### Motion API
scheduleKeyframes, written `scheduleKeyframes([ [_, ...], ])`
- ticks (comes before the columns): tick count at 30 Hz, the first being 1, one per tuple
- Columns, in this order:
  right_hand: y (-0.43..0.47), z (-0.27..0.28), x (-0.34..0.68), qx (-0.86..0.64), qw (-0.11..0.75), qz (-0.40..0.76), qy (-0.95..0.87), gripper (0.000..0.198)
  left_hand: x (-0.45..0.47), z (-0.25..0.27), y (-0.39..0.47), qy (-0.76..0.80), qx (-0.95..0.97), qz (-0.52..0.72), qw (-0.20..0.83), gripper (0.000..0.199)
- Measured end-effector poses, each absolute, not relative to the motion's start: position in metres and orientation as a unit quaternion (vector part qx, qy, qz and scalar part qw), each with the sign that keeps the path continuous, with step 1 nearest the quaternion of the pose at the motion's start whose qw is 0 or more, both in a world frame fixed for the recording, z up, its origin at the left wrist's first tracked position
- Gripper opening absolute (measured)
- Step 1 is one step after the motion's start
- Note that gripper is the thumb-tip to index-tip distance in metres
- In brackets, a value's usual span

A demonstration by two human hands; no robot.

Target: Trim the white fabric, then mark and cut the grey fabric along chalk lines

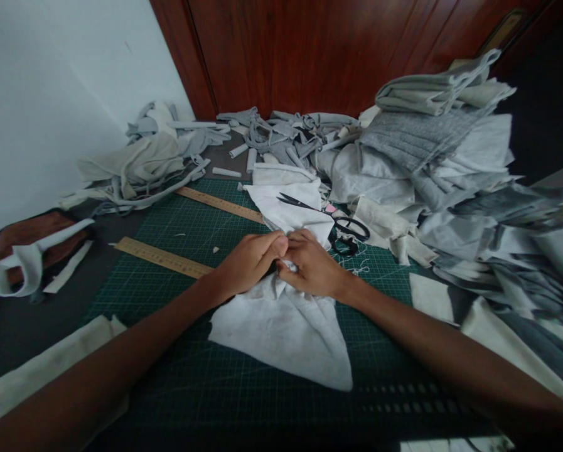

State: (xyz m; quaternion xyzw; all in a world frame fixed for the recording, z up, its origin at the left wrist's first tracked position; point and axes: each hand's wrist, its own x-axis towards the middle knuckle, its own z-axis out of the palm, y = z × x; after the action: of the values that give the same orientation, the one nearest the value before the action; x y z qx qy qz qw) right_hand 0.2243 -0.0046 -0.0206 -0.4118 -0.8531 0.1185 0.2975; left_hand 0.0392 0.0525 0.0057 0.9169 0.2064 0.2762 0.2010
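On your far left, a brown pad with a black edge [29,233] lies under a pale strip [67,236], with a heap of grey and cream cloth [137,160] beyond. Next, two wooden rulers [163,257] lie on the green cutting mat [201,233], the nearer one running towards your left wrist. Your left hand [255,258] is closed on bunched white cloth [285,342]; your right hand [316,263], right beside it, grips the same cloth, though the exact pinch is hidden. The cloth sits between and beneath your hands at mid-mat, its near end spread loose towards you. The handling looks partway: the middle is gathered, but the piece is not yet let go or laid flat. Beyond your right hand, black scissors [312,208] lie unheld. At far right stands a stack of folded grey fabric [427,138]; how much of it has been worked, you cannot tell from here
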Motion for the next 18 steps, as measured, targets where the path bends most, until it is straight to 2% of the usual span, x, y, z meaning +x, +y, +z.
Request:
scheduleKeyframes([
  [5,-0.004,-0.023,0.224,-0.415,0.303,0.122,-0.849,0.022,0.042,0.013,0.049,0.234,0.887,0.291,0.272,0.037],
  [10,-0.003,-0.024,0.224,-0.424,0.284,0.102,-0.854,0.023,0.038,0.022,0.050,0.193,0.934,0.244,0.176,0.030],
  [13,-0.003,-0.024,0.223,-0.425,0.287,0.100,-0.853,0.023,0.036,0.027,0.052,0.184,0.947,0.204,0.168,0.028],
  [16,-0.004,-0.023,0.223,-0.422,0.288,0.103,-0.854,0.026,0.035,0.032,0.056,0.217,0.926,0.231,0.207,0.029],
  [18,-0.004,-0.020,0.222,-0.423,0.281,0.108,-0.855,0.029,0.034,0.037,0.061,0.242,0.884,0.285,0.281,0.035],
])
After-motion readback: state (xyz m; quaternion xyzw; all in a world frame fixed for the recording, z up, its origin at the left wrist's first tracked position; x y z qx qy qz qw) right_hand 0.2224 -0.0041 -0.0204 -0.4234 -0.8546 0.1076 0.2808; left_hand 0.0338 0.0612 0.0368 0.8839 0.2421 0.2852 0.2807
